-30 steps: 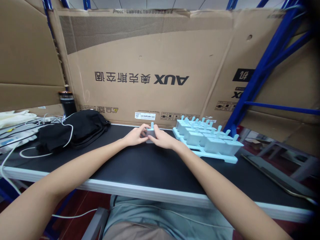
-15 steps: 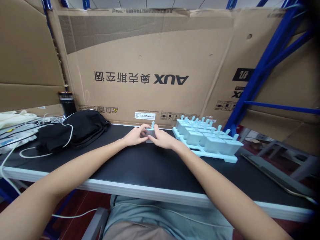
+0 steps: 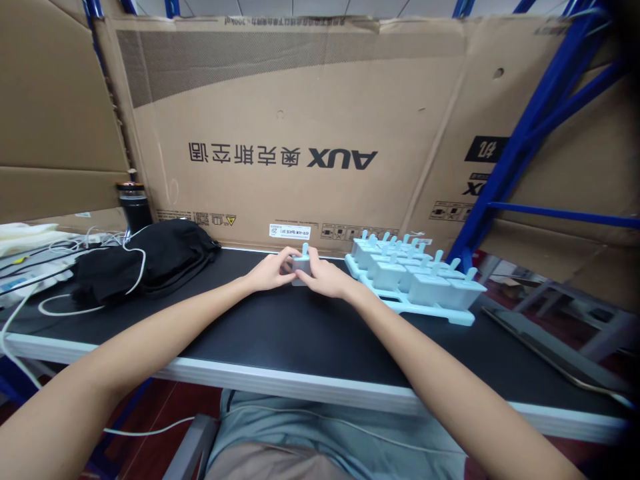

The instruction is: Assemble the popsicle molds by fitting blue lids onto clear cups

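A single light-blue popsicle mold (image 3: 302, 265) stands upright on the black tabletop, its stick handle pointing up. From the left side my left hand (image 3: 273, 271) grips it with bent fingers. On the other side my right hand (image 3: 323, 273) closes on it, thumb across the front. The fingers cover part of the mold's sides. To the right, a light-blue rack (image 3: 430, 311) holds several more popsicle molds (image 3: 430, 290) with their handles upward.
A black cloth bag (image 3: 160, 257) and white cables lie at the left, with a dark bottle (image 3: 135, 207) behind. A large cardboard sheet (image 3: 280, 100) forms the back wall. Blue metal posts (image 3: 520, 147) and a tablet-like slab (image 3: 555, 353) are at the right.
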The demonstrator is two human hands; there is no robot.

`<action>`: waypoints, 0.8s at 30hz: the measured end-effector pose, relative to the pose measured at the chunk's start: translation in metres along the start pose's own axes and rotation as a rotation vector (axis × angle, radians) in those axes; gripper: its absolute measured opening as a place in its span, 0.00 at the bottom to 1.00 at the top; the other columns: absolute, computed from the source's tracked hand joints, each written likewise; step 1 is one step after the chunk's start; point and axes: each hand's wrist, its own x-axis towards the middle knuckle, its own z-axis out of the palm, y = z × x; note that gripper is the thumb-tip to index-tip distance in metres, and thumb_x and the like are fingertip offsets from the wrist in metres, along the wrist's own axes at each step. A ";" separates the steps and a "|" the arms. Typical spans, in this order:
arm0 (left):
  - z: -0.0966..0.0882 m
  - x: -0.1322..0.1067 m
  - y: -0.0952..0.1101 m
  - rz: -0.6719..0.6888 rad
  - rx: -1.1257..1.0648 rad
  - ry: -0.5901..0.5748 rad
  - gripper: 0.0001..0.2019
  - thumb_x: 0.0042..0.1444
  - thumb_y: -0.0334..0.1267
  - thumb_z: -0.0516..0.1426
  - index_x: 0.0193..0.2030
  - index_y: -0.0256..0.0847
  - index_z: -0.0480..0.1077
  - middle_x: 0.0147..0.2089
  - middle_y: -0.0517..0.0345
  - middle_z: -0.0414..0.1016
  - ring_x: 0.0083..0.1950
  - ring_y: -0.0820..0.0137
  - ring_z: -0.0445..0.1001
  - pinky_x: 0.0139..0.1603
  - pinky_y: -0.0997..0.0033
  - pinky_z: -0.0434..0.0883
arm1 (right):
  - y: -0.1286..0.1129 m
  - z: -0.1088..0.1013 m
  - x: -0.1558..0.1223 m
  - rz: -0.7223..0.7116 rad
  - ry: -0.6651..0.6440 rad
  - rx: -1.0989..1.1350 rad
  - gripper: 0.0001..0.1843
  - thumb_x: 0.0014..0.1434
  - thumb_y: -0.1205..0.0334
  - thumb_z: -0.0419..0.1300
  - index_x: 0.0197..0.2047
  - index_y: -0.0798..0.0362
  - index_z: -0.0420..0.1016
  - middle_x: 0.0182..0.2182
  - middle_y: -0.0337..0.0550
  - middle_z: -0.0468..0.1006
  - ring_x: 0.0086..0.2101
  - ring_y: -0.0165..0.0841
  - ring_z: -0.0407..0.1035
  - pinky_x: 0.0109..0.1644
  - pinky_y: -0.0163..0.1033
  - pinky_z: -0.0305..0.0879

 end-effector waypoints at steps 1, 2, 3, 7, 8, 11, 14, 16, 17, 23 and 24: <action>0.000 0.000 0.000 -0.002 0.001 0.000 0.22 0.57 0.40 0.57 0.57 0.43 0.58 0.46 0.54 0.78 0.36 0.73 0.77 0.39 0.73 0.73 | 0.000 -0.001 0.000 -0.002 -0.005 -0.001 0.31 0.64 0.47 0.47 0.63 0.58 0.46 0.43 0.60 0.77 0.39 0.47 0.74 0.37 0.42 0.64; 0.000 0.000 0.000 -0.003 0.002 0.001 0.22 0.57 0.40 0.57 0.57 0.43 0.58 0.47 0.54 0.78 0.37 0.73 0.77 0.39 0.73 0.73 | 0.000 -0.001 0.000 -0.002 -0.011 -0.001 0.29 0.64 0.47 0.47 0.61 0.57 0.48 0.42 0.59 0.77 0.38 0.46 0.74 0.36 0.41 0.64; 0.000 0.000 0.000 -0.005 0.003 0.001 0.22 0.57 0.40 0.58 0.57 0.43 0.59 0.47 0.54 0.78 0.37 0.73 0.77 0.39 0.73 0.73 | -0.001 -0.002 0.000 0.000 -0.017 -0.003 0.27 0.64 0.47 0.47 0.58 0.57 0.51 0.41 0.58 0.78 0.37 0.45 0.74 0.35 0.40 0.63; -0.001 0.000 0.001 -0.010 0.001 0.000 0.22 0.57 0.40 0.58 0.57 0.43 0.58 0.47 0.55 0.78 0.37 0.73 0.77 0.38 0.74 0.73 | -0.004 -0.004 -0.001 0.018 -0.023 -0.034 0.25 0.63 0.46 0.47 0.55 0.56 0.53 0.39 0.58 0.78 0.35 0.44 0.73 0.33 0.40 0.62; -0.001 0.000 0.001 -0.010 -0.001 -0.001 0.22 0.57 0.40 0.58 0.57 0.43 0.58 0.47 0.55 0.78 0.37 0.73 0.77 0.38 0.74 0.73 | -0.004 -0.004 -0.001 0.022 -0.024 -0.042 0.26 0.64 0.46 0.47 0.56 0.57 0.53 0.39 0.58 0.78 0.35 0.45 0.74 0.33 0.40 0.62; -0.001 0.000 0.003 -0.010 -0.006 0.001 0.22 0.57 0.41 0.58 0.57 0.43 0.58 0.46 0.55 0.78 0.37 0.72 0.77 0.37 0.73 0.73 | -0.006 -0.005 -0.001 0.038 -0.040 -0.069 0.30 0.64 0.46 0.46 0.60 0.59 0.50 0.41 0.60 0.78 0.37 0.46 0.74 0.34 0.41 0.63; -0.001 -0.001 0.004 -0.016 -0.034 0.005 0.23 0.57 0.42 0.59 0.57 0.43 0.58 0.47 0.53 0.77 0.38 0.71 0.78 0.38 0.72 0.73 | -0.007 -0.016 -0.006 0.002 -0.064 -0.125 0.36 0.63 0.47 0.50 0.66 0.59 0.44 0.42 0.59 0.78 0.38 0.47 0.75 0.36 0.42 0.64; -0.001 -0.001 0.005 -0.028 -0.055 0.004 0.23 0.57 0.42 0.59 0.56 0.42 0.58 0.46 0.53 0.77 0.39 0.70 0.78 0.38 0.72 0.74 | -0.006 -0.032 -0.018 -0.024 -0.019 -0.136 0.38 0.61 0.49 0.53 0.68 0.56 0.43 0.40 0.55 0.79 0.37 0.45 0.75 0.37 0.42 0.65; -0.001 0.000 0.006 -0.035 -0.058 0.002 0.23 0.57 0.43 0.60 0.56 0.42 0.58 0.45 0.53 0.77 0.39 0.70 0.78 0.38 0.72 0.74 | -0.003 -0.043 -0.028 -0.021 0.046 -0.125 0.37 0.61 0.50 0.53 0.68 0.55 0.44 0.39 0.52 0.80 0.35 0.43 0.75 0.37 0.41 0.65; 0.013 0.017 0.029 -0.002 -0.134 0.015 0.22 0.57 0.43 0.60 0.55 0.42 0.58 0.43 0.53 0.76 0.38 0.71 0.77 0.38 0.71 0.75 | 0.057 -0.110 -0.124 0.211 0.839 -0.251 0.28 0.56 0.51 0.55 0.57 0.55 0.61 0.38 0.51 0.76 0.34 0.39 0.72 0.38 0.43 0.68; 0.019 0.024 0.036 0.020 -0.151 0.006 0.23 0.56 0.43 0.61 0.55 0.41 0.58 0.42 0.54 0.76 0.37 0.71 0.77 0.38 0.71 0.75 | 0.075 -0.116 -0.140 0.293 0.933 -0.296 0.29 0.55 0.51 0.56 0.57 0.56 0.61 0.39 0.53 0.75 0.34 0.40 0.72 0.39 0.45 0.68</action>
